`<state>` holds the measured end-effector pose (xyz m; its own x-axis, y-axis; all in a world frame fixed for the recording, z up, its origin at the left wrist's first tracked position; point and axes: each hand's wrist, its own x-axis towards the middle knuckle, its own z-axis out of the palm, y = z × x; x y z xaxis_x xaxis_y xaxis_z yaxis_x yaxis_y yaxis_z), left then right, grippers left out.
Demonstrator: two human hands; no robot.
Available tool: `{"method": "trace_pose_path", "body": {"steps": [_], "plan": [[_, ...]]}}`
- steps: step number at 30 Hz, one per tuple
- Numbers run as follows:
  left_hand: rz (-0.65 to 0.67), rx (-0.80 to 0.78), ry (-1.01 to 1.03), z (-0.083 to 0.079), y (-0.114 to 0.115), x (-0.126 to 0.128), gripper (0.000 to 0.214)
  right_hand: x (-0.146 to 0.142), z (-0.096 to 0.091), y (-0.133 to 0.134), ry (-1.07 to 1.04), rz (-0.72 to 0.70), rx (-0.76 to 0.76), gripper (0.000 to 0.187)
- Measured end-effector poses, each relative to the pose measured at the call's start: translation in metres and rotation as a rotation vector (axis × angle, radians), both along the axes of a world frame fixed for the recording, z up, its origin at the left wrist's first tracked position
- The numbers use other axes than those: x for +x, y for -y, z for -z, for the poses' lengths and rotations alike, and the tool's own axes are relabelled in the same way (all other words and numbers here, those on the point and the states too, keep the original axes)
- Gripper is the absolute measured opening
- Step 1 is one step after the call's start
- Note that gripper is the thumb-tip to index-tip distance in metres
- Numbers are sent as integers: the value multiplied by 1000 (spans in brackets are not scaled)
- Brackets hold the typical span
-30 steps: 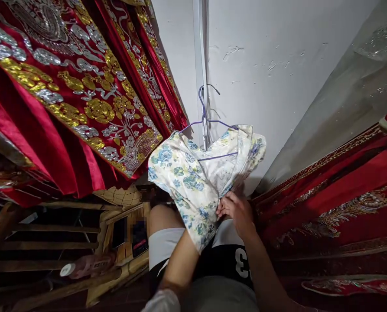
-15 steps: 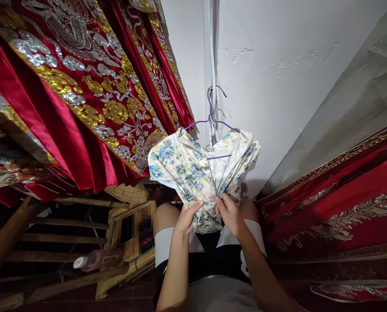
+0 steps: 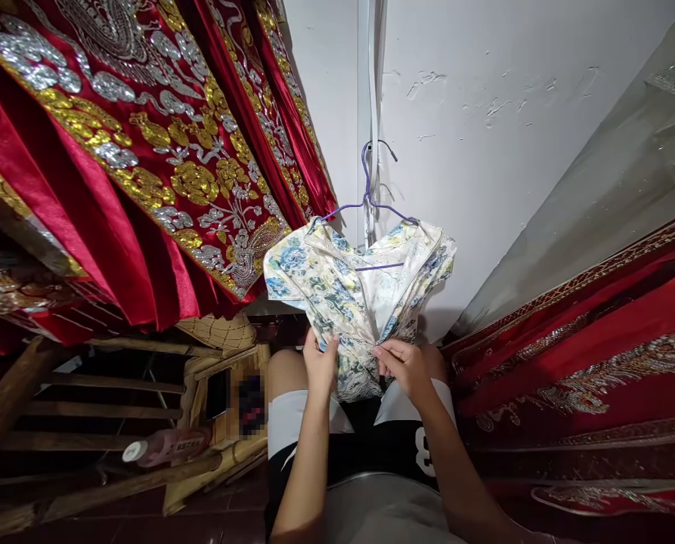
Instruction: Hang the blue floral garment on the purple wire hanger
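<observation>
A white floral dress (image 3: 337, 291) with blue, green and yellow flowers hangs on a purple wire hanger (image 3: 367, 198), its neckline open at the front. My left hand (image 3: 321, 361) grips the dress's left side near the waist, thumb in front and fingers partly behind the cloth. With thumb and fingers pinched, my right hand (image 3: 404, 366) holds the edge of the front opening at the bottom of the V neck. The dress's lower part bunches above my lap, and its far end is hidden.
Red sequined cloth (image 3: 201, 181) hangs at the left, and more red embroidered fabric (image 3: 586, 363) at the right. A white wall (image 3: 456, 151) stands behind the hanger. At lower left, a bottle (image 3: 164, 447) lies on a bamboo frame (image 3: 116, 412).
My left hand has moved left and up from the front middle to the dress's side. The right hand still pinches the front opening, with little shift.
</observation>
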<state>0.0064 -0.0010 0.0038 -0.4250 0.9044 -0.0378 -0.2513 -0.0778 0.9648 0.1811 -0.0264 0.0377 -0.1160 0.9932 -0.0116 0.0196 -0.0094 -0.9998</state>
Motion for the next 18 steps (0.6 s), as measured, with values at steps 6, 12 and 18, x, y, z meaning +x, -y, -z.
{"method": "trace_pose_path", "body": {"steps": [6, 12, 18], "plan": [[-72, 270, -485, 7, 13, 31, 54, -8, -1, -2, -45, 45, 5, 38], [368, 210, -659, 4, 10, 51, 13, -6, -13, -16, -19, 14, 59, 32], [515, 167, -1039, -4, -3, 49, 15, 19, -83, -79, 29, 163, 147, 23]]}}
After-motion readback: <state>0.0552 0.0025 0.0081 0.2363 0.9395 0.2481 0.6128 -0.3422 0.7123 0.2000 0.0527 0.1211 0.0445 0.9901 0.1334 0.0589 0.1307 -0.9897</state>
